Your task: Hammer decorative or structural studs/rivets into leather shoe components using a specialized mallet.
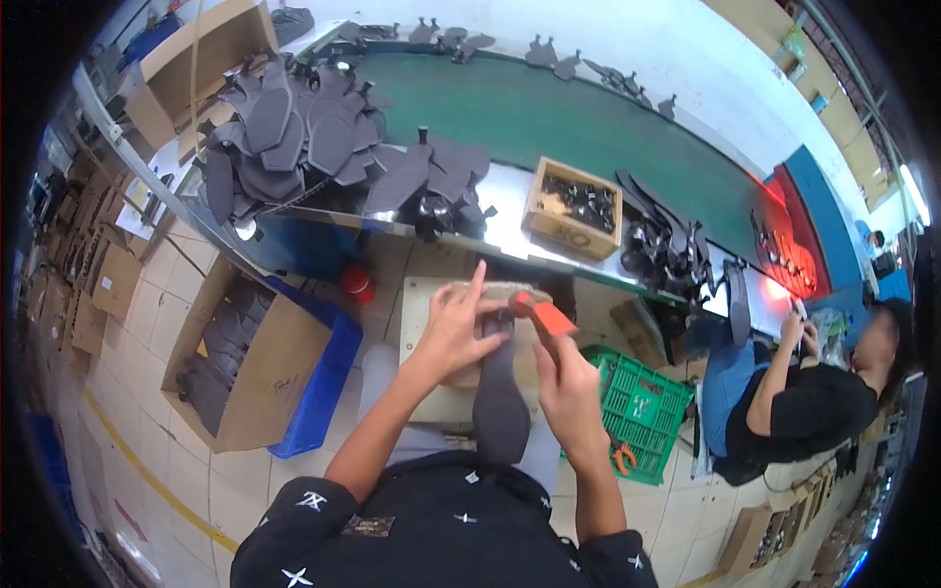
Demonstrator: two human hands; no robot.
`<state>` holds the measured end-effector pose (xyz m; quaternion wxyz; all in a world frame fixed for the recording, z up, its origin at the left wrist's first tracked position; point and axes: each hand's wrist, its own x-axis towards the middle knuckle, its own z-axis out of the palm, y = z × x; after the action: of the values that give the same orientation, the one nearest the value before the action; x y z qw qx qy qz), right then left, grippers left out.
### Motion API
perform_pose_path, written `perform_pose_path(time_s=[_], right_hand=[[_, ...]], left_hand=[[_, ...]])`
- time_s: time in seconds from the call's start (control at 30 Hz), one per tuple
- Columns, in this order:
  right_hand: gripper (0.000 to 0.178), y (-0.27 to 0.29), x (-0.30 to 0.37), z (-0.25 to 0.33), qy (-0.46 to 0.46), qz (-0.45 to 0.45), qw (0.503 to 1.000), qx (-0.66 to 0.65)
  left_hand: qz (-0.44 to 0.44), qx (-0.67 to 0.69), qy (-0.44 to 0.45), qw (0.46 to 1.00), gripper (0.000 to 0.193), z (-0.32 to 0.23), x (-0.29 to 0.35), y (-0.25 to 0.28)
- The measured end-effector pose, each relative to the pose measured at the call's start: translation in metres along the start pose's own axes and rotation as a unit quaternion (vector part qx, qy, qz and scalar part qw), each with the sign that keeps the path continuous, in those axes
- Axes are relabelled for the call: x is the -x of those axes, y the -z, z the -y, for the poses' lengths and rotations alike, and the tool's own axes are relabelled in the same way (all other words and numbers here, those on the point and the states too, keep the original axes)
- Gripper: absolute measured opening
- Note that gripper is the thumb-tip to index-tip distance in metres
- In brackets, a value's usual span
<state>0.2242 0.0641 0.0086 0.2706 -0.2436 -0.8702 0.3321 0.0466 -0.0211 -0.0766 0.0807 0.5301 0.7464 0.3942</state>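
Observation:
A dark grey shoe sole [501, 402] lies lengthwise in front of me, its near end at my lap and its far end over a cream-coloured block [421, 306]. My left hand [453, 328] grips the sole's far end from the left, thumb and lower fingers at it and the index finger raised. In my right hand [571, 387] is a tool with a bright orange-red part [547, 316], held over the far end of the sole. My fingers hide much of the tool, so its exact kind cannot be made out.
Grey soles [284, 122] are heaped on the bench's left, before a green conveyor belt [470, 103]. A wooden box [576, 211] of small dark parts stands mid-bench. A carton [279, 387] of soles is on my left; a green crate [642, 402] with orange-handled pliers [622, 456], and a seated person [814, 397], are right.

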Motion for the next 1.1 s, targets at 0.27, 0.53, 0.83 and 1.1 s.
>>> perform_pose_path(time_s=[0.27,0.53,0.83,1.1], right_hand=[[0.021,-0.002,0.013,0.004,-0.006,0.026,0.999,0.020],[0.025,0.049,0.050,-0.058,-0.179,-0.115,0.977,-0.029],[0.038,0.044,0.190,-0.281,-0.226,0.017,0.897,0.380],[0.033,0.054,0.076,-0.079,-0.128,0.064,0.968,-0.206]], left_hand=[[0.027,-0.019,-0.008,0.999,0.073,-0.003,0.001,0.002],[0.078,0.218,-0.105,0.967,0.034,-0.017,0.026,0.016],[0.228,0.422,0.020,0.877,0.022,-0.100,0.057,0.066],[0.336,0.502,0.051,0.795,0.024,-0.124,0.059,0.057]])
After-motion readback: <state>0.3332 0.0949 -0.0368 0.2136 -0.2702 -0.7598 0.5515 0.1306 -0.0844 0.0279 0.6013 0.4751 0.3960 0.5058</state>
